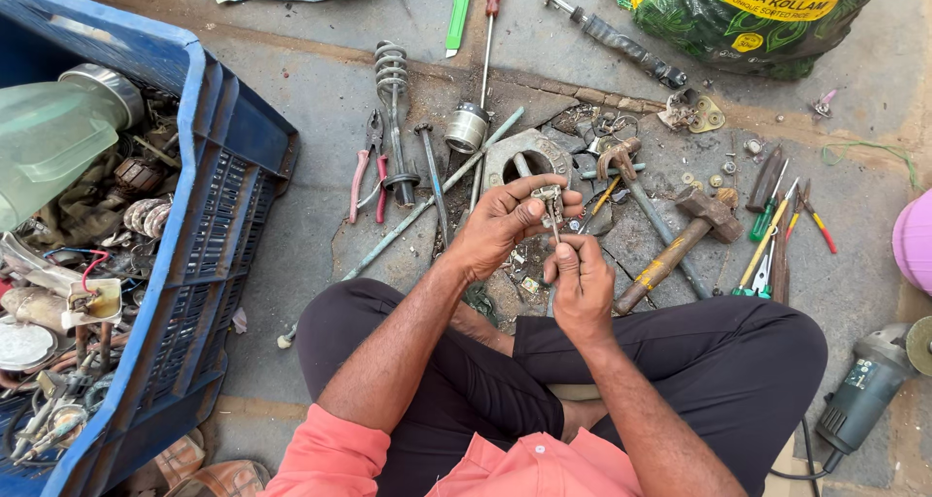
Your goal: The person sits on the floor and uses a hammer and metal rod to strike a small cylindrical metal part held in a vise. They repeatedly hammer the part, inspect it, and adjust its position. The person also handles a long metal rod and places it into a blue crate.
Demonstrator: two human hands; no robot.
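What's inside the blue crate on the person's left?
The blue crate holds scrap: a pale green plastic jar with a metal lid, coiled wires, copper-coloured windings and small metal parts. Lower layers are buried under this pile, and the crate's far side is out of frame.

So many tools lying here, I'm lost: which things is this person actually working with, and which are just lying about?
In hand:
left hand
right hand
small metal part

Lying about:
hammer
red-handled pliers
coiled heating rod
screwdrivers
angle grinder
blue crate
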